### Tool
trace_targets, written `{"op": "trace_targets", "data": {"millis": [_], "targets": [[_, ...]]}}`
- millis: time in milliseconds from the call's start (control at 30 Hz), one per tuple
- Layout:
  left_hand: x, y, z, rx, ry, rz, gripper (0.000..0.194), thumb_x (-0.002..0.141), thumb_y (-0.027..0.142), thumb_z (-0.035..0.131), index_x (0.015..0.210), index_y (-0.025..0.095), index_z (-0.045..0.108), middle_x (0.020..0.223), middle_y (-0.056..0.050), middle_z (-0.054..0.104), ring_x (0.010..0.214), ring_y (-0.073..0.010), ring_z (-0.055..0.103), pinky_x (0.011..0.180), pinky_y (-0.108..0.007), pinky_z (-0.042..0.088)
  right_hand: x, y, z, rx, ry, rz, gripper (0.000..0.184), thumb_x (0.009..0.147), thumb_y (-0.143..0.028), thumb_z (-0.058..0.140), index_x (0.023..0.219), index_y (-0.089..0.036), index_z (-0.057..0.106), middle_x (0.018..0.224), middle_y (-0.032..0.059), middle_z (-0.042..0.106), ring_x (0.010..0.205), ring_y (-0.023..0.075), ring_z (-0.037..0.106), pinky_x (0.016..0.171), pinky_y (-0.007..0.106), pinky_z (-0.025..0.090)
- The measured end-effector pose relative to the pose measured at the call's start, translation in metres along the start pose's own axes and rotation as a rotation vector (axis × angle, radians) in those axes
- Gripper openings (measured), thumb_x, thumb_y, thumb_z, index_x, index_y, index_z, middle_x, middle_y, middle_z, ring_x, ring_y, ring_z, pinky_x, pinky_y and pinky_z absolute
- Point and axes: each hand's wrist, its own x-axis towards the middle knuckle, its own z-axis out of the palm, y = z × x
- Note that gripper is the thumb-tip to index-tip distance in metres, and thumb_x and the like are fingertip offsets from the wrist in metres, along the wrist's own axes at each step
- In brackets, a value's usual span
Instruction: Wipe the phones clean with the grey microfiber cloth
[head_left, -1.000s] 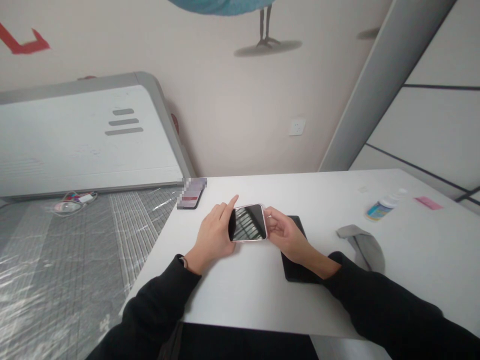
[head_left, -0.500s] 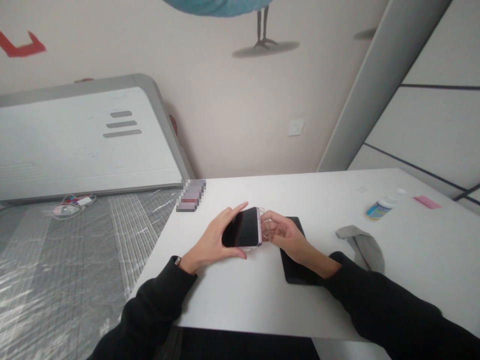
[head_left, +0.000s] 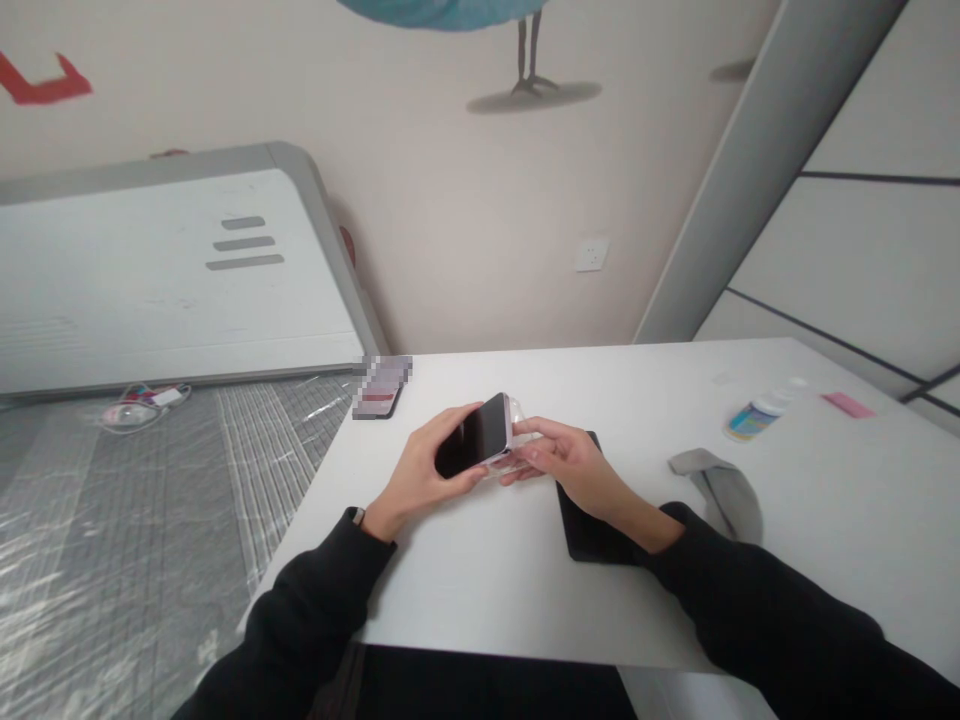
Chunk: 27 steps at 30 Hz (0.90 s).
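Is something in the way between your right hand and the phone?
Yes, a clear plastic piece sits there. It touches the end of the phone, and the fingers of the right hand press on it, so they don't reach the phone.

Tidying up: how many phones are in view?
1 clearly: the phone in the left hand. The pixelated object at the far edge of the table may be a second.

**Passage for the hands over the table**

Toward the near edge, a hand can pass freely over the white table (head_left: 457,590). On the right, a flat black pad (head_left: 592,530) lies under the right hand (head_left: 570,465), and further a crumpled grey cloth (head_left: 716,490) blocks the way. Beyond the left hand (head_left: 424,480) and the smartphone (head_left: 472,435), a pixelated dark object (head_left: 379,392) sits at the far edge.
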Motion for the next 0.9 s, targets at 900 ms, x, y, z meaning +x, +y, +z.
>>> {"op": "trace_targets", "data": {"millis": [900], "targets": [[0.011,0.007,-0.004,-1.24,0.407,-0.593,0.056,0.096,0.06,0.057,0.123,0.013,0.07,0.123,-0.015,0.073,0.087,-0.0219,0.073,0.081,-0.038,0.064,0.024,0.016,-0.078,-0.557,0.71,-0.174,0.049,0.071,-0.053,0.081,0.107,-0.024,0.063,0.133,0.0157,0.067,0.133,0.0359,0.057,0.122,0.06,0.032]]}}
